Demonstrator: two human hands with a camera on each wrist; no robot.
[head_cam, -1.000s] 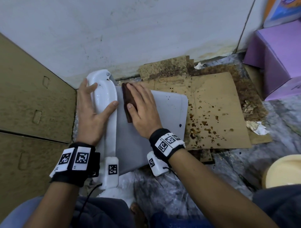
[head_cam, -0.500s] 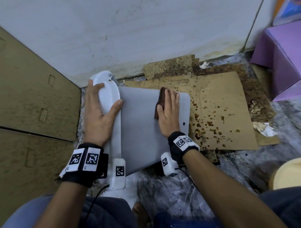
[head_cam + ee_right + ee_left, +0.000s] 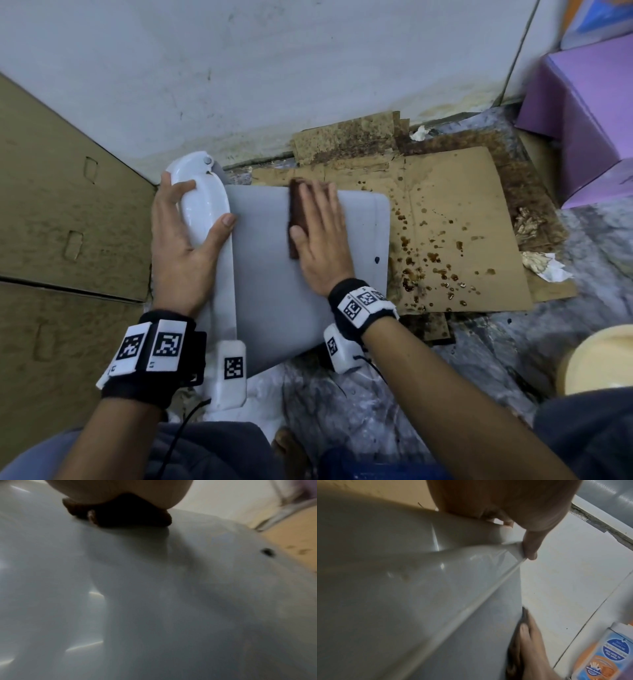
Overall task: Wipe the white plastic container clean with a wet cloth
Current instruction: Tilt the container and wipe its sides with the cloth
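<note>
The white plastic container lies on its side on the floor, its broad grey-white face up. My left hand grips the glossy white handle piece along its left edge, thumb on one side and fingers on the other. My right hand lies flat with straight fingers on a dark brown cloth, pressing it onto the far middle of the face. A small dark spot marks the face near its right edge. In the right wrist view the cloth sits under my palm, with the spot to the right.
Stained, spattered cardboard lies on the floor right of the container. A purple box stands at far right, a large cardboard box at left, the wall close behind. A cream round object sits at lower right.
My right hand slid the cloth from beside the handle rightward across the face, then back toward the middle. The left hand has kept its grip on the handle.
</note>
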